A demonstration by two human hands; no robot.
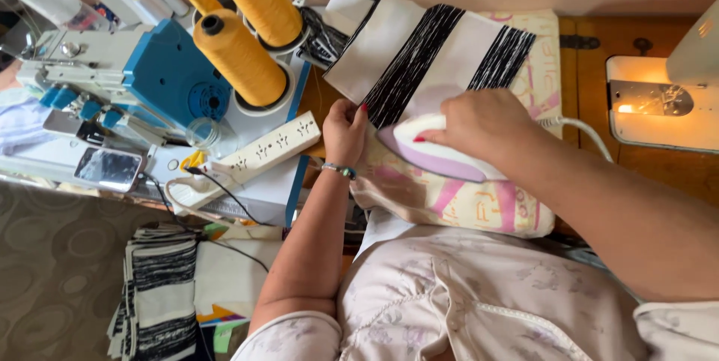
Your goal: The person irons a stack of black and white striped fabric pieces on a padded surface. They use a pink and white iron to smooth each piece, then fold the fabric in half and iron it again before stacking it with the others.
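I press with my right hand [479, 127] closed around the pale pink-and-white iron [434, 153] at frame centre, and judge slow, even passes best while my left hand [344, 130] pinches the fabric's [419, 54] edge taut. The cloth, white with 2 black streaked bands, lies upper centre.

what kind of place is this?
Likely a home sewing workroom: an overlock machine with yellow thread cones, a sewing machine, and the right hand pressing striped fabric with an iron.
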